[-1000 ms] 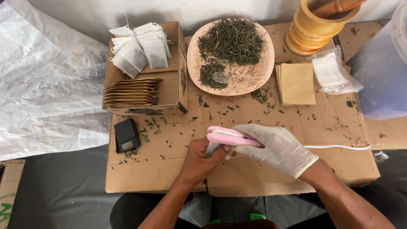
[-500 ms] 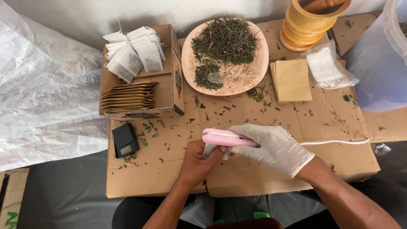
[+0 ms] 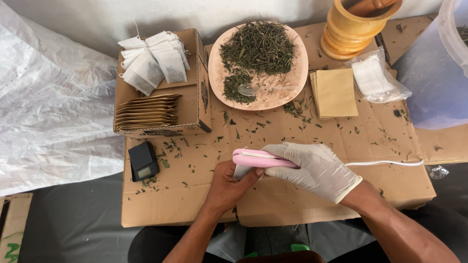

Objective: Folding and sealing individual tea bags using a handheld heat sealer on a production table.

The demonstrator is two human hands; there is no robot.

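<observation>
Right hand: the gloved right hand [image 3: 319, 170] sits just below the frame's middle, fingers curled over the top of a pink handheld heat sealer [image 3: 261, 158] and pressing it shut.
Left hand: the bare left hand [image 3: 229, 187] comes up from the lower middle, thumb and fingers pinching a small white tea bag [image 3: 242, 171] whose edge sits inside the sealer.
Tea bag: mostly hidden between the hand and the sealer; only a pale corner shows, so how straight it lies cannot be told.
Cord: a white cord [image 3: 385, 163] trails from the sealer toward the right edge.
Counter: a flattened cardboard-covered counter [image 3: 292, 204], strewn with dried leaf bits.
Scale: a small black pocket scale [image 3: 143, 161] lies left of the hands, well apart.
Box: a cardboard box [image 3: 195, 109] at upper left holds filled white tea bags [image 3: 153, 61] and a row of brown envelopes [image 3: 146, 112].
Plate: a round plate [image 3: 300, 73] of dried green herb with a spoon [image 3: 251, 89], top middle.
Far right: a stack of brown paper sachets [image 3: 336, 92], a clear packet of empty bags [image 3: 378, 78], and a wooden mortar [image 3: 351, 31].
Risk: the bare thumb lies very close to the heated jaw and could likely be burned; leaf caught in the seam or a skewed bag might leave a weak seal; a tug on the cord could drag the sealer.
</observation>
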